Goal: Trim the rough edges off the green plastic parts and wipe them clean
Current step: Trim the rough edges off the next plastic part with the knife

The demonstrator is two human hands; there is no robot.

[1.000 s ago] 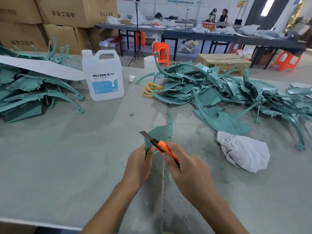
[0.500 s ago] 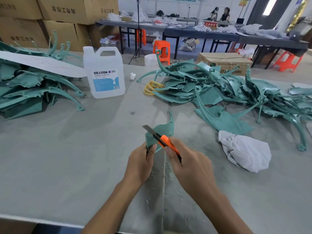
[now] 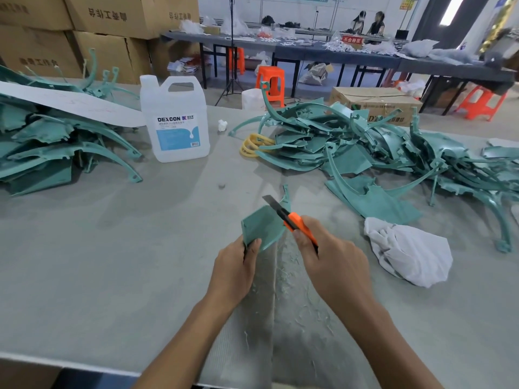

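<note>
My left hand [image 3: 234, 269] grips the near corner of a green plastic part [image 3: 262, 227], holding it up over the middle of the table. My right hand [image 3: 334, 265] grips an orange utility knife [image 3: 292, 220]. Its extended blade lies against the part's right edge, pointing up and to the left. A crumpled white cloth [image 3: 407, 251] lies on the table to the right of my hands. Green shavings are scattered on the table below my hands.
A large heap of green parts [image 3: 379, 153] fills the right back of the grey table [image 3: 112, 248]; another stack [image 3: 50, 147] sits at the left under a white sheet. A white DEXCON jug [image 3: 175, 122] stands behind. Yellow rings [image 3: 252, 146] lie by the heap.
The green part has tilted so more of its flat face shows, and my left hand has shifted its hold on the near corner. The knife stays against the part's right edge.
</note>
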